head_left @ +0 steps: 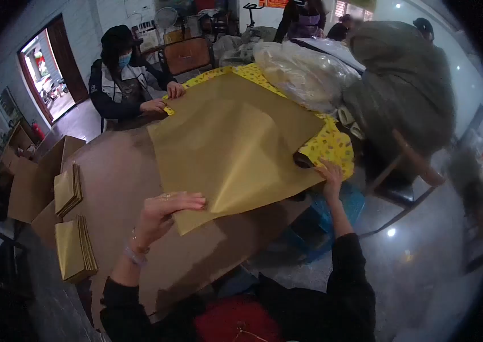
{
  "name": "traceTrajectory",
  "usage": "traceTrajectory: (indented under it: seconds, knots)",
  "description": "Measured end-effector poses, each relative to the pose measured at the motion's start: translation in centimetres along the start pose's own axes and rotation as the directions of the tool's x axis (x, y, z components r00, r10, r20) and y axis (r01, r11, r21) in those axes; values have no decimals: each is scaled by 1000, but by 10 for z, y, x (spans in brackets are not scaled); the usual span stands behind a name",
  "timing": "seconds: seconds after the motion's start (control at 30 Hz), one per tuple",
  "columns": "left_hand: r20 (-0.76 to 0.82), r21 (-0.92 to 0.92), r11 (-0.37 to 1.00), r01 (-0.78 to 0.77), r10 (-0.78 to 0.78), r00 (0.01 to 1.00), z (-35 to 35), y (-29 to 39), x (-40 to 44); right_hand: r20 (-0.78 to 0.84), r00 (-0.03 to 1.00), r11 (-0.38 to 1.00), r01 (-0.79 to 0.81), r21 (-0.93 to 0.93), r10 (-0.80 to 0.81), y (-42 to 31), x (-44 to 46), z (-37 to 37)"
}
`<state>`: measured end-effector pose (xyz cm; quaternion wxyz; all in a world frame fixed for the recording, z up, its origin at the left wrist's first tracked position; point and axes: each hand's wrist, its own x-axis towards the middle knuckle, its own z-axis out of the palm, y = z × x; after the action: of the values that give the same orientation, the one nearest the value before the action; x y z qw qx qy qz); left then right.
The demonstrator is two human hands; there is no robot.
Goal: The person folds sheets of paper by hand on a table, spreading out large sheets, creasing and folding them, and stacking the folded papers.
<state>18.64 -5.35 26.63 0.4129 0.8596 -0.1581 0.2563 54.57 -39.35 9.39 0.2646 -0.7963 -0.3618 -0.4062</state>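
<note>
A large gold-brown sheet (235,131), of paper or thin cloth, spreads over the table with its near edge raised and a crease running up from it. My left hand (168,212) grips the sheet close to its near left corner, fingers on top. At the near right corner, my right hand (331,178) holds the sheet's edge, its fingertips against yellow patterned fabric (332,145). That fabric lies under the sheet and shows along the far and right sides. Across the table, a masked person's hands (164,100) touch the sheet's far left edge.
Folded gold stacks (73,251) sit along the left side of the brown tabletop (133,165), beside an open cardboard box (47,182). Clear plastic bags (298,71) are piled at the back. A large grey-green covered bundle (407,85) and a wooden chair (412,171) stand right.
</note>
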Motion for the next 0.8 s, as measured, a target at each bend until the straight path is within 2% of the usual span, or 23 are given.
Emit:
traceTrajectory:
  seconds: [0.03, 0.1, 0.17, 0.2, 0.23, 0.27, 0.3, 0.37, 0.47, 0.63, 0.8]
  knots:
    - [-14, 52, 999, -3, 4, 1000, -9, 15, -14, 2, 1000, 1000, -4, -14, 4, 4, 2, -10]
    - [-130, -34, 999, 28, -32, 991, -28, 52, -37, 11, 996, 973, 83, 215, -88, 2, 20, -30]
    - [-215, 1, 997, -82, 81, 973, -61, 83, -55, -17, 992, 953, 128, 275, -128, -37, 77, -88]
    - [-310, 1, 993, -122, 116, 944, -75, 101, -65, -25, 987, 929, 157, 334, -158, -45, 99, -109]
    - [-400, 5, 987, -158, 147, 905, -91, 119, -77, -98, 982, 943, 180, 281, -158, -70, 129, -141]
    - [-472, 61, 995, -83, 102, 876, -122, 131, -99, -72, 993, 885, 121, 449, -99, -84, 152, -164]
    - [-537, 104, 993, -56, 103, 837, -144, 145, -118, -128, 982, 821, 184, 541, -136, -111, 178, -190]
    - [-647, 180, 984, 5, 115, 754, -189, 168, -151, -75, 953, 671, 260, 694, -292, -143, 222, -241]
    - [-755, 253, 959, 124, 116, 645, -251, 200, -195, -62, 930, 608, 286, 741, -362, -188, 266, -283]
    - [-844, 266, 918, 294, 75, 531, -349, 234, -225, 32, 917, 565, 217, 796, -397, -247, 335, -275]
    - [-859, 191, 898, 396, -41, 509, -440, 239, -193, 159, 926, 587, 79, 806, -342, -278, 390, -200]
